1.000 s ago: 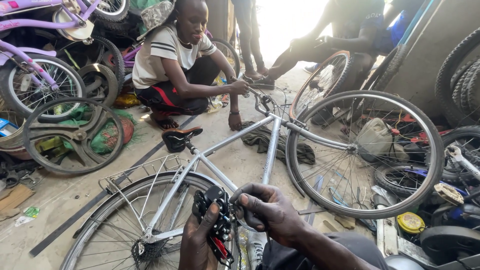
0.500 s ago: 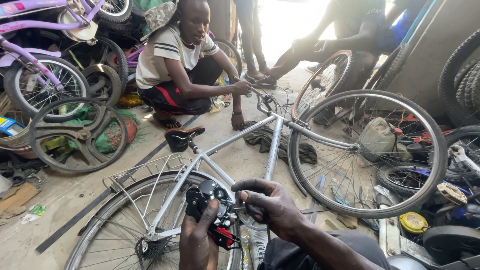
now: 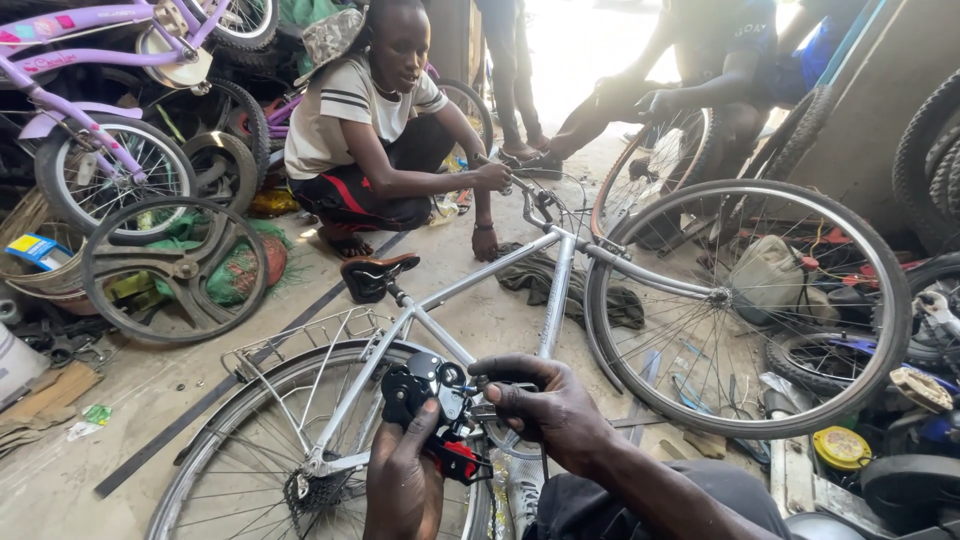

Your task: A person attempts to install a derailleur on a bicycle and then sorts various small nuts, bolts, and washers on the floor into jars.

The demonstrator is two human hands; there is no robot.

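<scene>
Both our hands grip one black derailleur (image 3: 432,405) near us, above the silver bicycle's (image 3: 520,300) rear wheel (image 3: 250,450): left hand (image 3: 405,480) cradles it steady from below, right hand (image 3: 545,415) pinches its side, apparently to work it.

The black derailleur (image 3: 432,405) now sits higher between both hands. The right hand (image 3: 545,410) has shifted closer to it, fingers pinching its side.
</scene>
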